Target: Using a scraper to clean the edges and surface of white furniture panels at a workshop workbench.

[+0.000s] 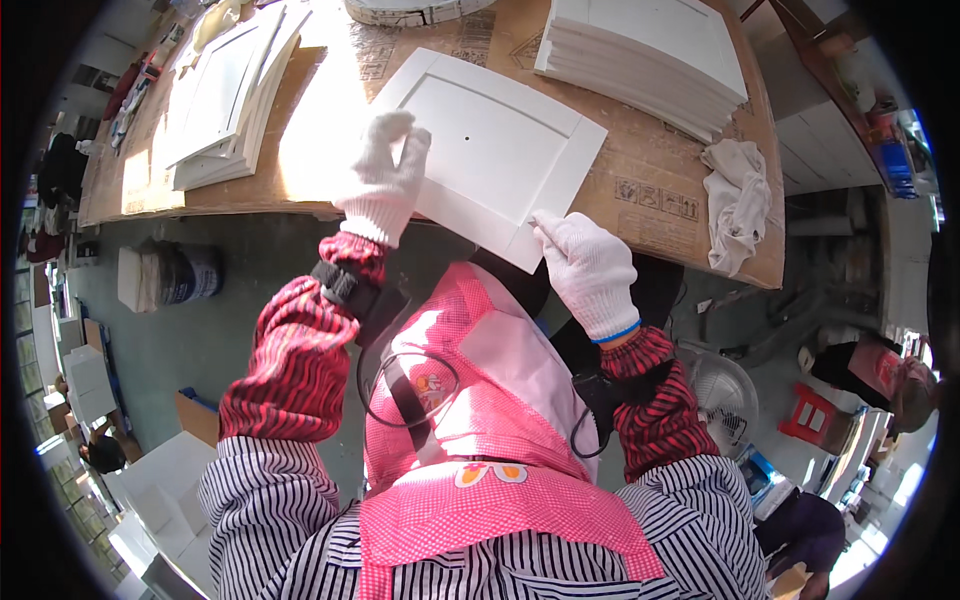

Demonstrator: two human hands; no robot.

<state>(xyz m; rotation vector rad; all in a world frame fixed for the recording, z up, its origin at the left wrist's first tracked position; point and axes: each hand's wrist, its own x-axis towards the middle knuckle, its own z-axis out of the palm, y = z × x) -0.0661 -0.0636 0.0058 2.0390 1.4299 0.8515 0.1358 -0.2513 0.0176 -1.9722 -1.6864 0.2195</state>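
Observation:
A white cabinet-door-like panel (490, 120) with a recessed middle and one small dark hole lies at an angle on the cardboard-covered table (640, 165), its near corner jutting past the front edge. My left hand (385, 175), in a white knit glove, is over the panel's left edge. Its fingers curl round with thumb and fingertip close together; anything in them is too small to tell. At the near right edge of the panel, my right hand (592, 268), gloved alike, pinches a tiny greyish thing against the frame near the corner. The glove hides most of that thing.
A stack of white panels (650, 60) stands at the back right, and more panels (225, 95) lean in a pile at the left. A crumpled white cloth (738, 200) lies by the right edge. A floor fan (722, 395) and a red stool (808, 416) stand below right.

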